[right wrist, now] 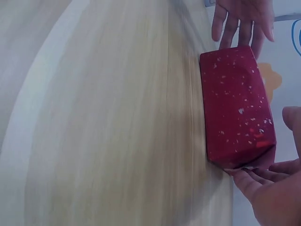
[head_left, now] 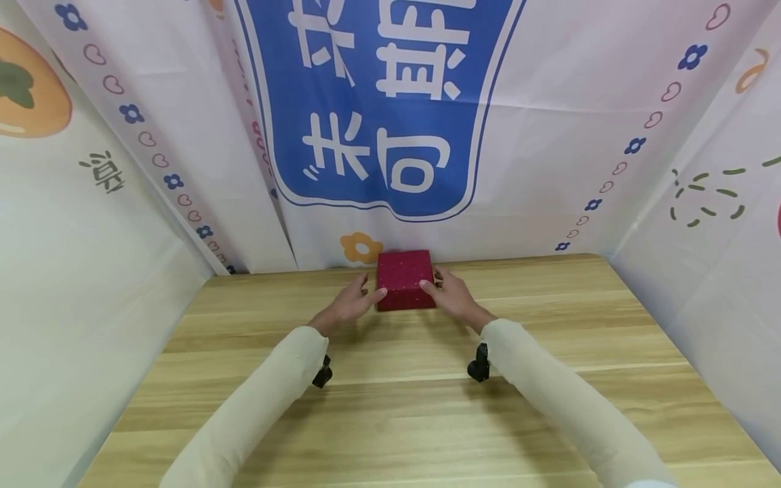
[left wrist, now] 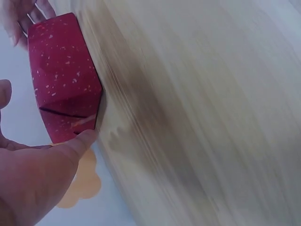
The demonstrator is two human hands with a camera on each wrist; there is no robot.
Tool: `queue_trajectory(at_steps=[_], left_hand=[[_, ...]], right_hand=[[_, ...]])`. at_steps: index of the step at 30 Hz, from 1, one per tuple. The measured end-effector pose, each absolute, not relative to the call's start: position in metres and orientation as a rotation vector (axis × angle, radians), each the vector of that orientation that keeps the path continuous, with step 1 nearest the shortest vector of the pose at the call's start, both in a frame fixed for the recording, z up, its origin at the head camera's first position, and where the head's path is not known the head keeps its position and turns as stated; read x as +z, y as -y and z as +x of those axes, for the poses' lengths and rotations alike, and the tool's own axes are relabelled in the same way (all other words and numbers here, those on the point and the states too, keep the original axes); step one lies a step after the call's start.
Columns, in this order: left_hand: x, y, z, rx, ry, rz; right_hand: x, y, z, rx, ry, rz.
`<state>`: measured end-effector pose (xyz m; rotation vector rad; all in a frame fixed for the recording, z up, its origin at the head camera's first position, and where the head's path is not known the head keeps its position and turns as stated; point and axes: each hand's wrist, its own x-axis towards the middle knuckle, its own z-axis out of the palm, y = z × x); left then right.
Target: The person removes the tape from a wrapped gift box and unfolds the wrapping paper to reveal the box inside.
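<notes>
A dark red gift box (head_left: pixel 404 279) with pale flecks sits on the wooden table against the back wall. At its left side is my left hand (head_left: pixel 349 305), fingers fairly straight and thumb toward the front edge. In the left wrist view the fingertips (left wrist: pixel 87 136) meet the folded end of the box (left wrist: pixel 66 66). My right hand (head_left: pixel 454 297) is at the opposite side, its thumb overlapping the box's front right corner in the head view. From the right wrist, the fingers (right wrist: pixel 247 181) appear right at the near end of the box (right wrist: pixel 237 103).
The wooden table (head_left: pixel 390 420) is bounded by printed white sheets at the back and both sides. On the back sheet is a large blue panel (head_left: pixel 378 102) with white characters, and an orange flower (head_left: pixel 361 248) beside the box. Each wrist carries a small black device (head_left: pixel 479 364).
</notes>
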<state>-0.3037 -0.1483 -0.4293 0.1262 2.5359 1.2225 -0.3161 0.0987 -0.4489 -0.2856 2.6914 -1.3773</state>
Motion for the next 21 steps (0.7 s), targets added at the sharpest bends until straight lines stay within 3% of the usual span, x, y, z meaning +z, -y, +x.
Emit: queue_trajectory(at_steps=[21], left_hand=[[-0.44, 0.132, -0.313, 1.538, -2.412, 0.15]], right_hand=[[-0.453, -0.086, -0.32, -1.507, -2.612, -0.061]])
